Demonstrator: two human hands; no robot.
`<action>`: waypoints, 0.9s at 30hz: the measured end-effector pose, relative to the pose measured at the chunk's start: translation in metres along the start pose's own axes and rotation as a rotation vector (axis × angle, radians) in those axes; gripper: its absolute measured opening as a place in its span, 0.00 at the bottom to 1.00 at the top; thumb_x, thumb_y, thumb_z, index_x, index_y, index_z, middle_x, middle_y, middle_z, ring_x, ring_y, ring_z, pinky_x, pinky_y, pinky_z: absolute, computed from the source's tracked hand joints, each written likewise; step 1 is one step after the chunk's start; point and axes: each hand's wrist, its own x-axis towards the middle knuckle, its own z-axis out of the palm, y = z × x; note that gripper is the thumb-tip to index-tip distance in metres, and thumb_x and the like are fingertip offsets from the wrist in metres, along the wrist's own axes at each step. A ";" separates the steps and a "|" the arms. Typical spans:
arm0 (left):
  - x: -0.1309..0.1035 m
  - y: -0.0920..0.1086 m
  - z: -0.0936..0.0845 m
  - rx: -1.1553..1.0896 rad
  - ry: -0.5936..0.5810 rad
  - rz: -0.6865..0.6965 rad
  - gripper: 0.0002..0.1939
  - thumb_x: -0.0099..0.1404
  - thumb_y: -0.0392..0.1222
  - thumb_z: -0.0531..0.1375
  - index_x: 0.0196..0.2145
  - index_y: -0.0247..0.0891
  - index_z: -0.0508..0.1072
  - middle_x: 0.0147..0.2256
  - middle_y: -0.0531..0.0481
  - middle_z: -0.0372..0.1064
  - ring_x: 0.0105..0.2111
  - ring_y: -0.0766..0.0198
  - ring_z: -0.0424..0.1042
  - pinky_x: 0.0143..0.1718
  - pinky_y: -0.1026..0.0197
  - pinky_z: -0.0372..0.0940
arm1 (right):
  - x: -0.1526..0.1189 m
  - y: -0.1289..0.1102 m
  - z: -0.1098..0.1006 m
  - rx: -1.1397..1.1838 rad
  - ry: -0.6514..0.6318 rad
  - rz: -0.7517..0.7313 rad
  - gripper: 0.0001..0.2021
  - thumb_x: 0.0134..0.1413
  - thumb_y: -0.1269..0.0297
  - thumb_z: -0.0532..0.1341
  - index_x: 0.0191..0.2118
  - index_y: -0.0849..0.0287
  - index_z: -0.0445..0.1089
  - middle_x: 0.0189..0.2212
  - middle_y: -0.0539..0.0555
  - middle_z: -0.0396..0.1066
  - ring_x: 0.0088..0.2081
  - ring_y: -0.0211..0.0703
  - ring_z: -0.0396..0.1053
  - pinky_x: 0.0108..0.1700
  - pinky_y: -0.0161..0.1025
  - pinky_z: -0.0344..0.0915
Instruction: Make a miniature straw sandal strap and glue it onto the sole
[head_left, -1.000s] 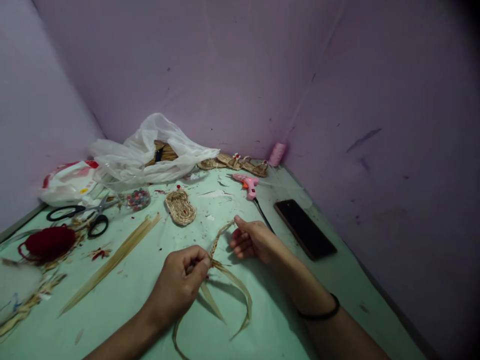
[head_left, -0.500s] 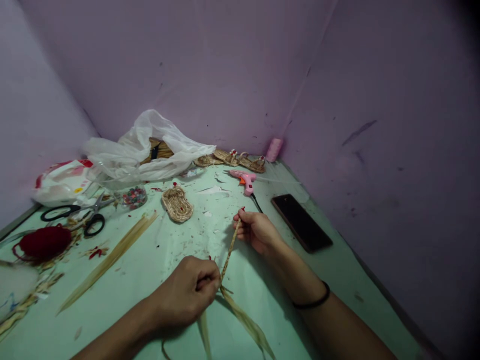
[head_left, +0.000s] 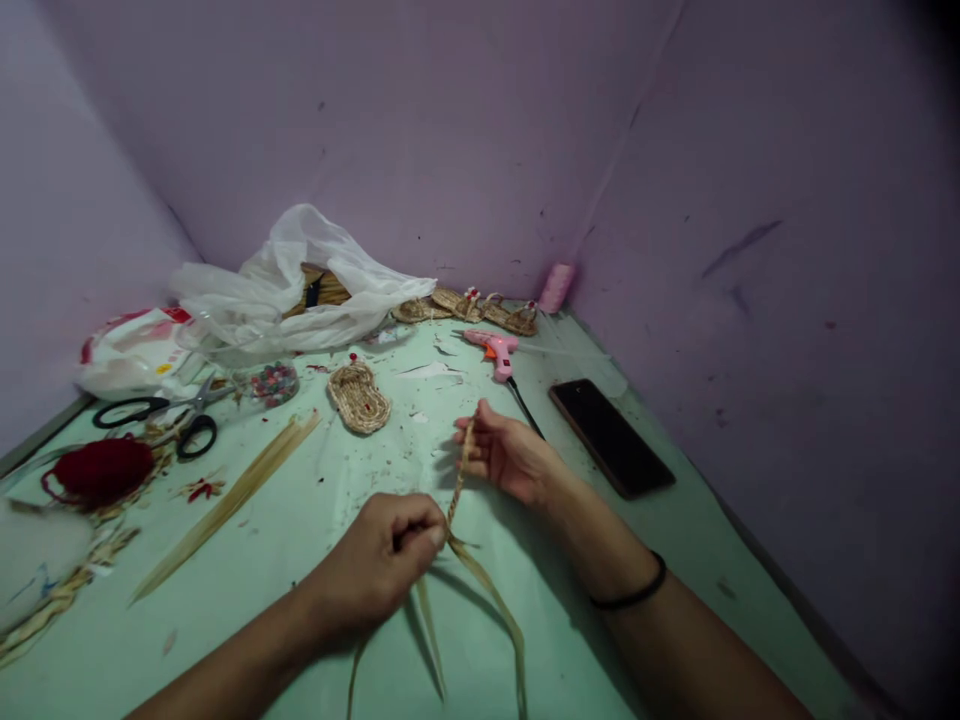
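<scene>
1. Head view: a straw braid [head_left: 460, 485] runs between the two hands, over the bench [head_left: 300, 530], to the right of the woven sole [head_left: 360, 400] and nearer the wearer.
2. The fingers of the left hand [head_left: 382, 560] pinch the braid's lower end, where loose strands [head_left: 495, 595] trail off. The fingers of the right hand [head_left: 517, 460] curl partly at its upper end; whether the thumb presses it tight, I cannot tell.
3. The step in hand looks like plaiting. The next move probably calls for a firm left pinch while the strands are sorted.
4. Left of the sole lie a bead tub [head_left: 274, 382], scissors [head_left: 199, 403], red yarn [head_left: 101, 470] and a flat straw strip [head_left: 232, 505].
5. Right of the sole lie a pink glue gun [head_left: 495, 348], farther back, and a phone [head_left: 611, 437], well apart. The gun's cord [head_left: 529, 412], close beyond the right hand, seems the likeliest snag.
</scene>
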 end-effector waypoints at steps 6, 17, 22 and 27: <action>0.011 -0.014 -0.020 -0.343 0.140 -0.119 0.11 0.54 0.45 0.55 0.21 0.34 0.62 0.19 0.53 0.61 0.20 0.69 0.59 0.23 0.66 0.53 | -0.020 0.023 0.025 -0.074 -0.245 0.255 0.15 0.54 0.60 0.52 0.26 0.66 0.67 0.20 0.52 0.67 0.21 0.35 0.67 0.26 0.32 0.64; 0.017 -0.013 -0.016 -0.163 0.228 -0.253 0.11 0.51 0.41 0.54 0.17 0.33 0.67 0.16 0.53 0.64 0.17 0.69 0.59 0.22 0.66 0.53 | -0.013 0.048 0.025 -0.511 -0.016 -0.191 0.09 0.41 0.68 0.59 0.15 0.64 0.67 0.13 0.51 0.66 0.17 0.32 0.59 0.22 0.31 0.53; 0.013 -0.003 -0.023 -0.039 0.327 -0.328 0.10 0.50 0.41 0.55 0.17 0.34 0.66 0.14 0.56 0.59 0.16 0.71 0.55 0.19 0.67 0.50 | -0.010 0.048 0.025 -0.408 0.134 -0.248 0.07 0.38 0.68 0.61 0.16 0.64 0.69 0.12 0.49 0.66 0.15 0.30 0.57 0.20 0.31 0.52; 0.000 0.002 -0.002 0.358 0.389 -0.200 0.11 0.56 0.41 0.51 0.21 0.35 0.69 0.19 0.51 0.66 0.20 0.66 0.62 0.23 0.64 0.54 | -0.014 0.050 0.030 -0.274 0.165 -0.199 0.06 0.36 0.68 0.62 0.17 0.65 0.70 0.10 0.47 0.62 0.12 0.26 0.47 0.16 0.30 0.46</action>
